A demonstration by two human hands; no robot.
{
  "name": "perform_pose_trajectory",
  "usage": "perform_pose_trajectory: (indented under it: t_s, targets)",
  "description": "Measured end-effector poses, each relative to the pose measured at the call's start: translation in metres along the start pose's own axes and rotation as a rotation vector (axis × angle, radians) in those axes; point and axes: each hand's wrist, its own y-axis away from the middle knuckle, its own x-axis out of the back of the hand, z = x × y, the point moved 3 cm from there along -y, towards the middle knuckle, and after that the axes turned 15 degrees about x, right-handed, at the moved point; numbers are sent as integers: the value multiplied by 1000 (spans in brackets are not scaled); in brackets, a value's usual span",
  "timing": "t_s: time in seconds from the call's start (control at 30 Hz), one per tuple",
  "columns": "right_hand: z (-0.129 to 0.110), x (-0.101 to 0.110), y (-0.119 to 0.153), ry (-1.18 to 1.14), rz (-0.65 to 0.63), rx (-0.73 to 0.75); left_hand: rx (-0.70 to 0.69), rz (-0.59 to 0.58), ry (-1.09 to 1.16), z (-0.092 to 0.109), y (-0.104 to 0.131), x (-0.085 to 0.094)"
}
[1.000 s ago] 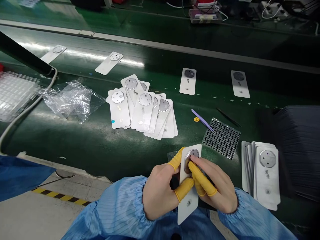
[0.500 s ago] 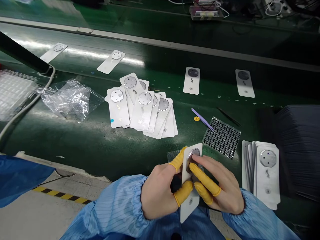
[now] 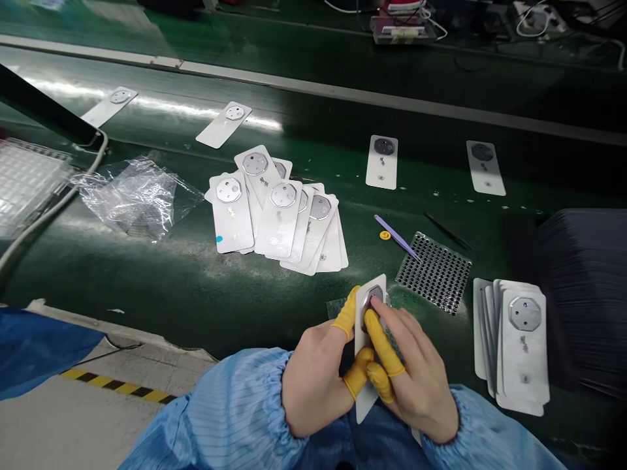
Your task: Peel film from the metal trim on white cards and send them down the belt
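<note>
My left hand, with yellow finger cots, is closed around the edges of a white phone back cover. The cover stands tilted on edge, its octagonal camera ring at the top. My right hand, also wearing yellow cots, has its fingertips against the ring and its thumb by the cover's lower face. Part of the cover is hidden by my fingers. Beyond my hands lie purple tweezers, their tip over a clear sheet with rows of black dots.
Several similar covers lie in a loose pile, and others form a stack at the right. Spaced covers lie on the green belt. A crumpled plastic bag, dark tweezers and dark racks are also around.
Both hands and the cover have shifted a little left, and the cover is turned more edge-on. My right fingers stay at the ring. The covers on the belt have moved slightly right.
</note>
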Motion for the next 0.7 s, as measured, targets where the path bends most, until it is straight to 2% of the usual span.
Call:
perform_pose_trajectory:
  t_s: [0.13,0.2,0.27,0.37,0.47,0.57,0.7]
  targets:
    - [-7,-13,5,-30,-69,-51,70,2,30,-10,1,-6]
    - [-5,-16,10,-66,-42,-61,111,-37,91,-14,-1,-10]
    - [1,-16,15,-138,12,-91,146,-127,270,-15,-5,-14]
    - [14,-12,21,-235,164,-261,241,-299,695,-14,-14,-18]
    - [22,-8,26,-326,388,-534,287,-360,935,-10,-20,-16]
    - [21,-13,25,-579,501,-674,281,-383,965,-7,-26,-13]
    - [18,-18,21,-830,609,-701,348,-310,857,-6,-33,-10]
